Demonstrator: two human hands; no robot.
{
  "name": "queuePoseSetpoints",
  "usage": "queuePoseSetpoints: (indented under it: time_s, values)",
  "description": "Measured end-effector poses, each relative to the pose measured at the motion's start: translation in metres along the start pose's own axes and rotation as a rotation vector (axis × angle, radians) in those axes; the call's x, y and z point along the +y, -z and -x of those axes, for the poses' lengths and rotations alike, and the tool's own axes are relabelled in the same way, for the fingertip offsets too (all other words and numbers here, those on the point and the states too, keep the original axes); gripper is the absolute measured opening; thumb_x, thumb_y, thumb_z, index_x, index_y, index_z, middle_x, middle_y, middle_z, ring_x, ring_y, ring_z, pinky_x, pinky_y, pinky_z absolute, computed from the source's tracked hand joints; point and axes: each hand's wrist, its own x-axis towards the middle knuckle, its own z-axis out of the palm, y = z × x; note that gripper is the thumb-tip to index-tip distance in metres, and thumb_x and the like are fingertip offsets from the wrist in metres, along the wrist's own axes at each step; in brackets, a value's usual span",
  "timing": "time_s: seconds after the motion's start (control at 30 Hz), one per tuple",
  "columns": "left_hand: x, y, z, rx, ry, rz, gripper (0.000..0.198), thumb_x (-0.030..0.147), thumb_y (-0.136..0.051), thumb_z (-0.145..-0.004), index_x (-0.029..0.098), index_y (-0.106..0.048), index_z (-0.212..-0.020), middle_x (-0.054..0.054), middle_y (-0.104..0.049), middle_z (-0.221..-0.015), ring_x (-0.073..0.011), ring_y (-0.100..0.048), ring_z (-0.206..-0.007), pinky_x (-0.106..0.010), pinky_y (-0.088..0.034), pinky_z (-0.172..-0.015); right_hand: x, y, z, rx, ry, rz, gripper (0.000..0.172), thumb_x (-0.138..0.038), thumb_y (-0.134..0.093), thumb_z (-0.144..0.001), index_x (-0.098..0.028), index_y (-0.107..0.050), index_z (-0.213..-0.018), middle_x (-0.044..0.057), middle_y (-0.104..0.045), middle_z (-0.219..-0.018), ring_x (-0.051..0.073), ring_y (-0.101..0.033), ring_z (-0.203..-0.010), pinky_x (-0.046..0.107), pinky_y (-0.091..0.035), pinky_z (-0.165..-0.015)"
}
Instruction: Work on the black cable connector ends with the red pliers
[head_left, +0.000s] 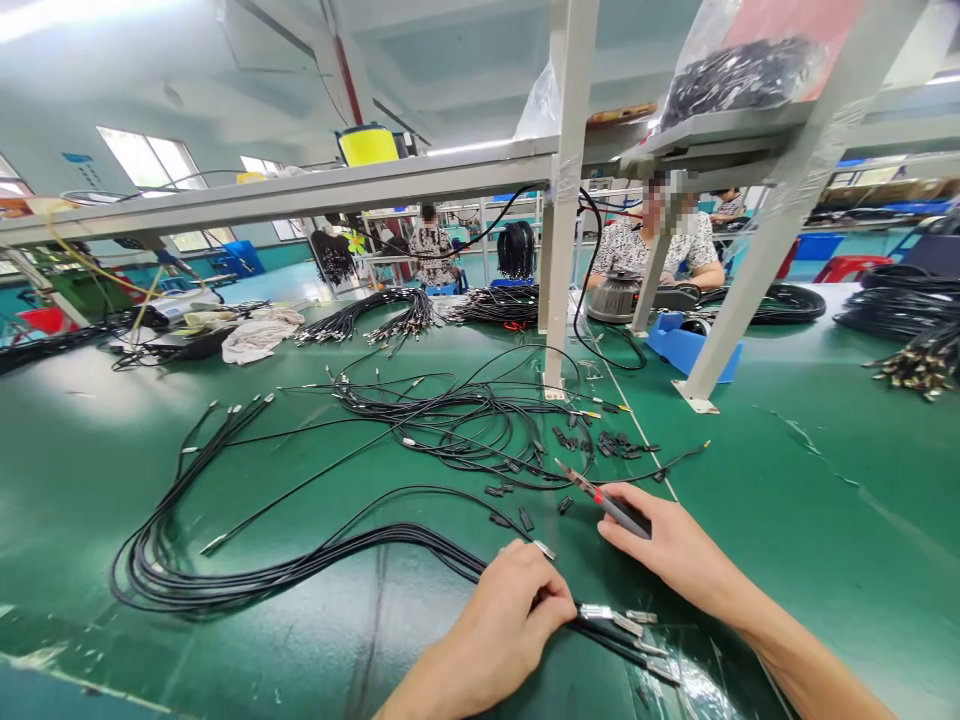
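Observation:
My left hand (517, 605) is closed around a bundle of black cables (409, 537) near the table's front. Silvery metal connectors (626, 625) stick out past its fingers on the right. From there the bundle runs left and loops back at the far left, where more metal ends (240, 408) lie. In my right hand (660, 530) is a pair of pliers (619, 510) with grey and red handles, the narrow tip pointing up and left. The tip hovers near small black plastic pieces (566, 505) scattered on the table. One cable end with a metal tip (545, 550) lies just above my left hand.
A loose tangle of black cables (450, 410) covers the green table (810, 540) ahead. Posts of a white shelf (559, 300) stand on it. A blue tape dispenser (686, 350) and more cable bundles (907, 320) lie at the right. A co-worker (694, 245) sits across.

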Motion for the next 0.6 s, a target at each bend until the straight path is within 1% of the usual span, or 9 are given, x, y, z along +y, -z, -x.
queuePoseSetpoints:
  time_s: [0.2, 0.43, 0.6]
  values:
    - [0.0003, -0.0054, -0.0007, 0.056, 0.015, -0.001, 0.014, 0.011, -0.058, -0.088, 0.019, -0.060, -0.077, 0.000, -0.059, -0.084, -0.0168, -0.051, -0.087, -0.029, -0.036, -0.081, 0.0013, -0.0006, 0.0015, 0.000, 0.000, -0.003, 0.043, -0.056, -0.054, -0.082, -0.024, -0.061, -0.110, 0.001, -0.069, -0.096, 0.022, -0.059, -0.086, 0.036, -0.045, -0.081]
    - [0.0034, -0.0055, -0.0023, 0.050, 0.029, -0.016, 0.015, 0.010, -0.060, -0.086, 0.019, -0.059, -0.074, 0.001, -0.059, -0.081, -0.0171, -0.051, -0.086, -0.030, -0.035, -0.083, 0.0010, -0.0016, -0.0007, -0.010, 0.000, -0.013, 0.045, -0.057, -0.054, -0.082, -0.025, -0.060, -0.112, 0.001, -0.070, -0.102, 0.023, -0.062, -0.092, 0.037, -0.045, -0.086]
    - [0.0022, -0.0067, -0.0018, 0.053, 0.024, -0.012, 0.015, 0.009, -0.061, -0.084, 0.019, -0.060, -0.074, 0.001, -0.059, -0.081, -0.0165, -0.051, -0.086, -0.030, -0.036, -0.085, 0.0010, -0.0014, 0.0003, -0.015, -0.004, -0.012, 0.048, -0.059, -0.053, -0.081, -0.024, -0.061, -0.112, 0.004, -0.070, -0.107, 0.026, -0.062, -0.097, 0.039, -0.045, -0.089]
